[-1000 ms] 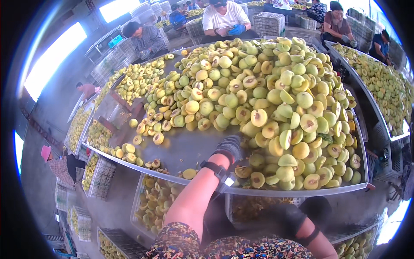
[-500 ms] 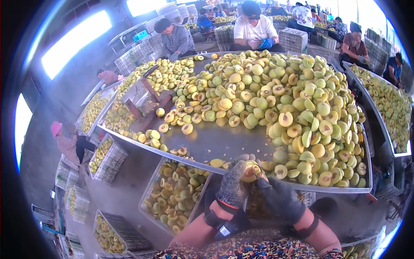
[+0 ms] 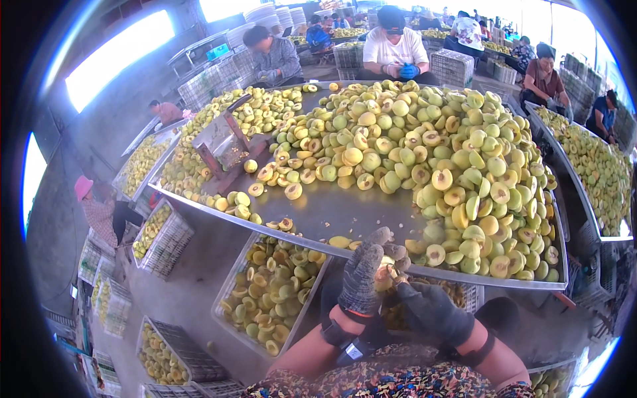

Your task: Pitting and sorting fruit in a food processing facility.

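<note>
In a grey knit glove, my left hand [image 3: 361, 278] is closed round a halved peach [image 3: 384, 276] just past the near edge of a metal table. My right hand [image 3: 434, 310], in a darker glove, has its fingers pinched together against the fruit's right side. Whatever small thing sits between those fingertips is too hidden to make out. A large heap of yellow-green peach halves [image 3: 458, 179] covers much of the metal table [image 3: 318, 215], several with brown pit hollows showing. Beneath my hands, more halves lie partly hidden behind the gloves.
A crate of halves [image 3: 272, 292] stands on the floor left of my arms. A reddish-brown frame [image 3: 229, 156] stands on the table's left part. Co-workers [image 3: 395, 50] sit at the far side. Another loaded table [image 3: 590, 172] stands at right; more crates [image 3: 162, 351] at lower left.
My left fingers have lifted and spread more around the peach half, which has turned. My right hand has dropped slightly downward. The whole view has shifted a little.
</note>
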{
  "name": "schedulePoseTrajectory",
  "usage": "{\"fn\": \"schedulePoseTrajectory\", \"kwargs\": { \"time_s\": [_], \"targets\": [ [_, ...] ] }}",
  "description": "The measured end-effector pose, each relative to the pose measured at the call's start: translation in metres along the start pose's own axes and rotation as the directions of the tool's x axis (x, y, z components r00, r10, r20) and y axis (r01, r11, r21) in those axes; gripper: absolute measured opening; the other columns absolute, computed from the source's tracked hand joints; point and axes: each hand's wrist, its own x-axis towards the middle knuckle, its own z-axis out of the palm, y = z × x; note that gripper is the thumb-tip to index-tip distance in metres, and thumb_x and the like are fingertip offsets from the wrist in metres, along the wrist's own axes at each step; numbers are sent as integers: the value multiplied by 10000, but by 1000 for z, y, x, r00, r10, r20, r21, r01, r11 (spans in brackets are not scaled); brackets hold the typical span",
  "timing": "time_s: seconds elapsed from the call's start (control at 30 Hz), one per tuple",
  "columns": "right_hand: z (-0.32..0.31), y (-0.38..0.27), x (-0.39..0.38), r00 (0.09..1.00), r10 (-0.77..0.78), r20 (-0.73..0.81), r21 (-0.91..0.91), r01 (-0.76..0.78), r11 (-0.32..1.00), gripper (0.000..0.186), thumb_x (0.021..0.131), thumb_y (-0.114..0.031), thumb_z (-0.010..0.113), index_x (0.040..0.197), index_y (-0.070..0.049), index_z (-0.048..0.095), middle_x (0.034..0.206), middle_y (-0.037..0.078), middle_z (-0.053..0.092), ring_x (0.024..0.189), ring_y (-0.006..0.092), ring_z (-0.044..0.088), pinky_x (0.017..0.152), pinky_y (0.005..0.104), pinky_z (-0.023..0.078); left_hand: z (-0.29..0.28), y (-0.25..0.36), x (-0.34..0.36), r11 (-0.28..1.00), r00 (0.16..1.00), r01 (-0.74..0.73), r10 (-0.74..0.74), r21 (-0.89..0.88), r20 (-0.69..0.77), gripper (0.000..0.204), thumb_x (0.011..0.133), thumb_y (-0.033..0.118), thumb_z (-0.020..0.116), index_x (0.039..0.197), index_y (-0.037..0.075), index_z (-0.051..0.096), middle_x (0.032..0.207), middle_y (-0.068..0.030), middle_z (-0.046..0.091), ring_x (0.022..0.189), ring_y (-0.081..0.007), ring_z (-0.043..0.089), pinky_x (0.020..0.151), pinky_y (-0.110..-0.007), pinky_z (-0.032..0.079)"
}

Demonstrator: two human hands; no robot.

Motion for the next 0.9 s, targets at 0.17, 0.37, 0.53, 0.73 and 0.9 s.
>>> {"fn": "schedulePoseTrajectory", "kwargs": {
  "time_s": [0.17,0.37,0.53,0.73,0.9],
  "targets": [
    [4,-2,-8,960,-276,-54,-324,244,914,425,981,-433,501,1061,-42,648,669,-13,567,583,48,520,538,228,428,9,3,-8,963,991,-90,111,253,-71,372,938,252,600,1237,34,568,988,-121,658,883,-258,652,729,-359,564],
    [3,-4,-18,977,-213,29,-150,215,965,368,976,-366,522,1064,-26,629,710,23,604,632,84,563,592,276,474,32,14,-17,278,862,-425,413,862,293,388,931,252,612,1243,27,562,1062,-152,634,960,-269,633,785,-376,557],
    [5,1,-15,745,-667,9,-488,585,648,328,972,-313,529,1113,-28,611,767,58,657,679,125,612,630,310,503,44,11,-18,990,992,-125,123,61,39,440,893,286,663,1244,43,558,1080,-164,624,964,-310,622,774,-416,548],
    [4,-10,-28,836,-549,-22,-301,518,801,327,977,-284,521,1167,-29,596,831,64,673,771,137,627,704,310,512,40,10,-21,997,997,-77,76,32,22,469,874,309,685,1237,44,554,1034,-163,641,950,-322,627,773,-425,545],
    [11,-11,-31,924,-382,-11,-16,382,924,321,992,-334,514,1080,-46,623,733,-28,587,626,58,554,571,236,459,41,17,-26,994,999,-52,52,93,0,455,876,305,684,1214,26,561,1023,-161,652,926,-310,650,785,-412,561]
  ]
}}
